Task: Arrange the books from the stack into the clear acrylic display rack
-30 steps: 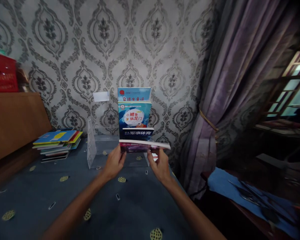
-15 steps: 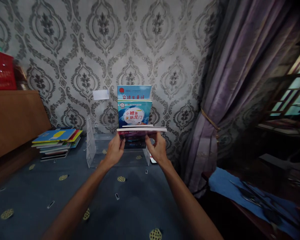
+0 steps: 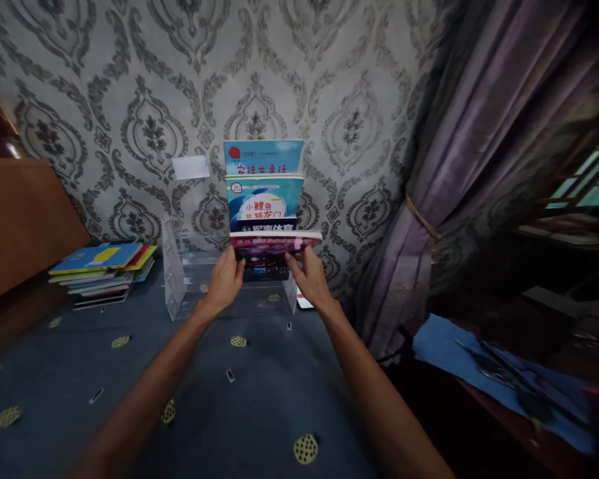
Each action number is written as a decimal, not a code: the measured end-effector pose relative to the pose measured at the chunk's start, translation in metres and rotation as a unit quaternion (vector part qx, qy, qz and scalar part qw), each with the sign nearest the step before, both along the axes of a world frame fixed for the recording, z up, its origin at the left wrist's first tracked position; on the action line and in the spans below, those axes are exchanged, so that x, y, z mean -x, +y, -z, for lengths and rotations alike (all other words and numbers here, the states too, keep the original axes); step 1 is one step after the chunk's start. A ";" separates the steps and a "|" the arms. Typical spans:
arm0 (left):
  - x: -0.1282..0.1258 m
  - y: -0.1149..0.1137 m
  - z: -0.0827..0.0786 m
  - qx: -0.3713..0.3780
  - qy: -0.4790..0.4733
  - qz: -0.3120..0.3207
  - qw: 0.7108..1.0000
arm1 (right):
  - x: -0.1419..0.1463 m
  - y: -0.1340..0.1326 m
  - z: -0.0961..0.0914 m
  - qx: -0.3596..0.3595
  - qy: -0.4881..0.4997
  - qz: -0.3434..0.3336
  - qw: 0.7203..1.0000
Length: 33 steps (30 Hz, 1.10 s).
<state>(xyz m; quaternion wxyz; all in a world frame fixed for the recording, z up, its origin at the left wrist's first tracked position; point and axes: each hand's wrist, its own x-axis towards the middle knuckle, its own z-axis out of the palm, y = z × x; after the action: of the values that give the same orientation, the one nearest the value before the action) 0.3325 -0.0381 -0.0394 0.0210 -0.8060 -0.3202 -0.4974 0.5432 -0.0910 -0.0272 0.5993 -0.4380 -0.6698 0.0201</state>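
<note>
Between my two hands is a dark purple book (image 3: 264, 247), tilted so that its pale top edge shows above a foreshortened cover. My left hand (image 3: 227, 278) is closed on its left side, thumb at the front. On the right side, my right hand (image 3: 307, 273) grips it the same way. Just behind it a dark blue book (image 3: 267, 225) shows only its top strip. Farther back stand a teal book (image 3: 264, 196) and, highest, a light blue book (image 3: 264, 154). They stand in steps in a clear acrylic rack (image 3: 174, 279), whose left part holds no books.
A stack of books (image 3: 104, 269) lies left of the rack, near a wooden cabinet (image 3: 24, 226). A white card (image 3: 190, 167) is at the rack's upper left. A purple curtain (image 3: 404, 266) hangs at the right, beside a blue cloth (image 3: 454, 352) with tools. Patterned dark cloth (image 3: 194, 412) covers the table.
The purple book has tipped back and lowered, showing more of its cover. The dark blue book's title strip now shows behind it. The camera view has tilted down slightly.
</note>
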 end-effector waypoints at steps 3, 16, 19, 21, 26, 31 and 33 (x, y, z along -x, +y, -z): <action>-0.004 0.001 0.001 -0.002 -0.002 -0.007 1.000 | -0.003 0.002 0.001 0.006 0.002 -0.011 1.000; -0.008 -0.001 0.008 0.033 0.078 -0.114 0.990 | -0.011 0.015 0.015 0.008 -0.035 0.049 0.998; -0.008 -0.002 0.007 0.062 0.091 -0.120 0.987 | -0.012 0.017 0.019 0.005 -0.042 0.069 0.997; -0.010 -0.003 0.005 0.088 0.101 -0.131 0.982 | -0.011 0.019 0.021 0.010 -0.035 0.064 0.997; -0.015 -0.012 -0.005 0.157 0.161 -0.194 0.955 | -0.008 0.023 0.025 0.010 -0.037 0.089 0.995; -0.020 -0.022 -0.016 0.184 0.215 -0.246 0.927 | -0.007 0.024 0.027 -0.023 -0.044 0.155 0.987; -0.022 -0.023 -0.018 0.181 0.221 -0.250 0.925 | -0.008 0.024 0.028 -0.027 -0.041 0.161 0.986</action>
<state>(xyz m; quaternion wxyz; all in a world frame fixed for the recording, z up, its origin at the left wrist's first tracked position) 0.3540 -0.0616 -0.0212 0.0687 -0.7792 -0.5832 -0.2189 0.5510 -0.0666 -0.0549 0.5784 -0.5243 -0.6147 -0.1123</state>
